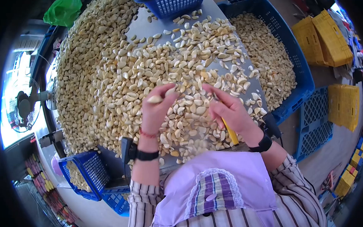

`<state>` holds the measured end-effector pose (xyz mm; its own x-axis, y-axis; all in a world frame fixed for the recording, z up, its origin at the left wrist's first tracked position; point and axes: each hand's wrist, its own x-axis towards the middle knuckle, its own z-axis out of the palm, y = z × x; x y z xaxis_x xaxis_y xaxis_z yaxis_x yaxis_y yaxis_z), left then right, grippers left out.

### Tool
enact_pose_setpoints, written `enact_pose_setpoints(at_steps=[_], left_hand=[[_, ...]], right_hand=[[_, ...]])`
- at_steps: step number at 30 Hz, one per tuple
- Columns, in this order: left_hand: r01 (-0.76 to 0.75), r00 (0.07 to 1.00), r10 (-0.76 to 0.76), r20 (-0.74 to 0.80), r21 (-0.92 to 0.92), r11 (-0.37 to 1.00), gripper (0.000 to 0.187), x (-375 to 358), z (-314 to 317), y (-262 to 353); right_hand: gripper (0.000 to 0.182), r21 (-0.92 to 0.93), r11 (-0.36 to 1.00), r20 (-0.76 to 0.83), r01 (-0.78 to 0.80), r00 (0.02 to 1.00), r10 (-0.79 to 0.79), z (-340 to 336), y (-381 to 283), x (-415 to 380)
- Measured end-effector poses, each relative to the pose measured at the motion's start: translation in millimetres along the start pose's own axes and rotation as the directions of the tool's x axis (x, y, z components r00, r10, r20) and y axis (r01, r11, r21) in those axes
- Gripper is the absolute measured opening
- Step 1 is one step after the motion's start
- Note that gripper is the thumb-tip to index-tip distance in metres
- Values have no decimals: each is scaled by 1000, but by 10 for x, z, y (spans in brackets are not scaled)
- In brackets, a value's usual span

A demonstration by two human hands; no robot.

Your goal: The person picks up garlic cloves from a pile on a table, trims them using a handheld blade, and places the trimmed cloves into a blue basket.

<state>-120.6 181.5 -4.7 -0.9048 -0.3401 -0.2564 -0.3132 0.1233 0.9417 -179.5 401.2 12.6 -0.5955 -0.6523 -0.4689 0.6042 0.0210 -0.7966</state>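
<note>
My left hand is closed on pale garlic cloves, one poking out between the fingers and another near the thumb tip. Wrapped round a small yellow-handled knife is my right hand; the handle's end sticks out below the palm, and most of the blade is hidden by the fingers. Both hands hover close together over a broad spread of loose garlic cloves on a metal table.
A blue basket stands at the table's far edge. To the right is a large blue crate full of smaller cloves. Another blue basket sits at lower left, below a fan. Yellow crates and a green bag lie farther out.
</note>
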Motion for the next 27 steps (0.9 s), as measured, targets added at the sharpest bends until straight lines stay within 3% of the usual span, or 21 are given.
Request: enact_pose_setpoints(at_steps=[1,2,3,6,8,10,11,12,13,14,16,17,22,27], left_hand=[[-4,1000,4,-4,-2,1000,15,133,8,-62],[-209,977,202,62,443,872,14,250,12,-193],[-368,917,341,207,771,520,13,308,8,-282],[-405,893,389,226,780,478,23,373,12,-308],[-433,877,419,235,764,478,18,357,-23,-294],[-234,970,167,177,479,846,10,268,-48,-193],[-91,989,53,138,284,955,6,256,-51,-267],[-92,989,53,141,285,954,6,188,-58,-258],[94,984,-87,158,-39,995,7,80,-38,-144],[278,953,-211,217,-353,893,9,-25,-16,-86],[261,958,-181,222,-418,870,11,-185,48,-118],[206,972,-125,201,-459,864,11,-261,98,-82],[29,998,4,62,-517,855,15,-483,201,34],[-36,998,61,24,-573,819,14,-527,237,-54]], right_hand=[[47,6,1000,-41,-4,999,5,8,-24,14],[47,4,1000,-40,-2,999,3,8,-32,19],[47,3,1000,-47,15,999,-15,4,-37,19],[48,-13,998,-60,53,997,-54,-54,-25,-9],[48,-27,997,-61,70,996,-71,-99,4,-36],[51,-10,997,-63,81,995,-81,-131,37,-74],[51,-6,997,-67,83,994,-84,-113,43,-90],[54,-82,992,-64,100,992,-106,-78,45,-110],[57,-159,980,-57,117,990,-127,-42,50,-122],[57,-160,980,-56,116,990,-127,-7,66,-127],[64,-390,886,73,251,967,-242,56,90,-120],[68,-552,807,107,211,977,-183,97,2,-139],[73,-604,712,232,357,934,-271,217,32,-143],[63,-637,750,189,178,979,-72,287,-126,-194]])
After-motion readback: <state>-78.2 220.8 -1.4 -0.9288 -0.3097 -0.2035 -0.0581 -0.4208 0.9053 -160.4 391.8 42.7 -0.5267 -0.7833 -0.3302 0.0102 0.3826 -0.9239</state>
